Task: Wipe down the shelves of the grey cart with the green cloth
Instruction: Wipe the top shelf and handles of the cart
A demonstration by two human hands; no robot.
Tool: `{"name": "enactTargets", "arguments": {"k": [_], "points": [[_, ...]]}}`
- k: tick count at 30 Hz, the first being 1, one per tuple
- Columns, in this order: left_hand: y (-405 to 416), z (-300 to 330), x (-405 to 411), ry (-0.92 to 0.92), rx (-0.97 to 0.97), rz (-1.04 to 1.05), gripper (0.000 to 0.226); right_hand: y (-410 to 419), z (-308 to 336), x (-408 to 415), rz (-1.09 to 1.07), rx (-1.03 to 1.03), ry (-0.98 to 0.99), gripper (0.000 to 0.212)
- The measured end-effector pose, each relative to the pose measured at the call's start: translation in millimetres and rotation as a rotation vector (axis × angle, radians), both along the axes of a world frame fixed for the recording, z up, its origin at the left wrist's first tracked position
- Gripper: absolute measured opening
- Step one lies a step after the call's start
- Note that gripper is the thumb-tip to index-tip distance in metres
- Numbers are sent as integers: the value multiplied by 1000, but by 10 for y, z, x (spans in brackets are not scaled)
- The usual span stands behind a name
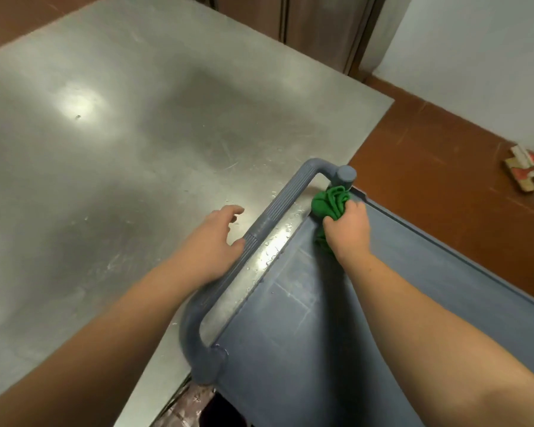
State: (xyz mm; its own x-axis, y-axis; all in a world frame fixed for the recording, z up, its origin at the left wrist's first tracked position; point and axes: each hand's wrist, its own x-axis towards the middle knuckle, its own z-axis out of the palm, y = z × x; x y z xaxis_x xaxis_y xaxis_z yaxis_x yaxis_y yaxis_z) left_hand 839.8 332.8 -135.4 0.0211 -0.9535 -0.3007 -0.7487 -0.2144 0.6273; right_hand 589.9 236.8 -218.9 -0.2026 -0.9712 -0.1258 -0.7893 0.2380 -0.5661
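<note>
My right hand [349, 231] clenches the bunched green cloth [329, 203] in the far corner of the grey cart [321, 334] top shelf; my left hand [215, 241], fingers loosely spread, rests on the cart handle [269, 223]

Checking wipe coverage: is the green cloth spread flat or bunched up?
Bunched up. The green cloth is a crumpled wad gripped in the right hand, pressed into the top shelf corner by the handle post.

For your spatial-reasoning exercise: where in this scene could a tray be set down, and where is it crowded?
The steel table is bare left of the cart handle. The cart's top shelf is bare nearer the camera. Crowded: its far corner, where the right hand grips the green cloth, and the handle under the left hand.
</note>
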Motion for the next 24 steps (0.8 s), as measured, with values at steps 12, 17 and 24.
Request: {"name": "enactTargets", "arguments": {"k": [12, 17, 24], "points": [[379, -146, 180, 120, 128, -49, 58, 798, -97, 441, 50, 65, -20, 22], [974, -114, 461, 63, 201, -193, 62, 1592, -52, 795, 57, 108, -45, 19], [1449, -53, 582, 67, 126, -207, 68, 2570, -36, 1181, 215, 224, -95, 21]]}}
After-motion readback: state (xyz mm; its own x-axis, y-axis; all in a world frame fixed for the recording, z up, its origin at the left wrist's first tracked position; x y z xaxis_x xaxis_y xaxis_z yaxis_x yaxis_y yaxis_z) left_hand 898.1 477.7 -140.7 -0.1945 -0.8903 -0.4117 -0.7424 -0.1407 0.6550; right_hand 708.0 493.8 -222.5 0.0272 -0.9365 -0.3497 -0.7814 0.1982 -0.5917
